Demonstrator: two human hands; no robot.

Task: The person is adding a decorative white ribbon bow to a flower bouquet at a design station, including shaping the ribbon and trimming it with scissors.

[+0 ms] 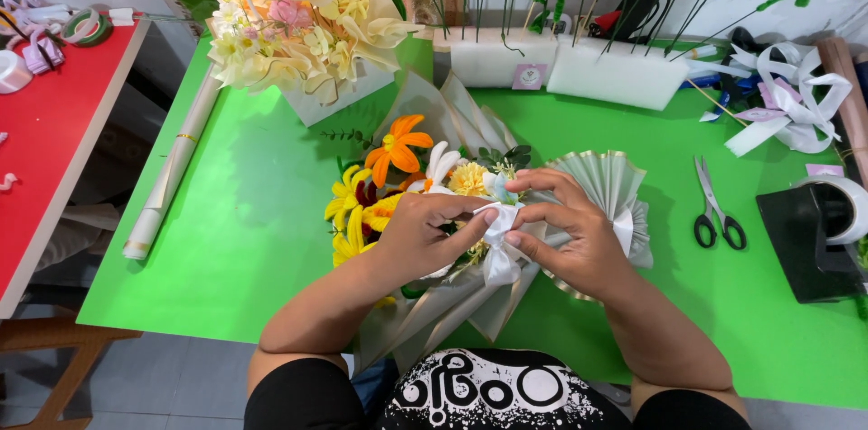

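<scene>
A bouquet (398, 168) of orange, yellow and white artificial flowers lies on the green table (253, 213), wrapped in pale pleated paper (615, 181). A white satin ribbon bow (500, 245) sits at the bouquet's waist. My left hand (425, 231) pinches the ribbon from the left with thumb and fingertips. From the right, my right hand (565, 226) grips the same bow, its fingers curled over the ribbon and the wrapping. Both forearms reach in from the bottom edge.
Black-handled scissors (717, 210) and a black tape dispenser (818, 231) lie to the right. White ribbon loops (791, 104) sit at the back right. A second flower arrangement (303, 14) stands at the back, a paper roll (172, 168) at the left. A red table (45, 122) adjoins.
</scene>
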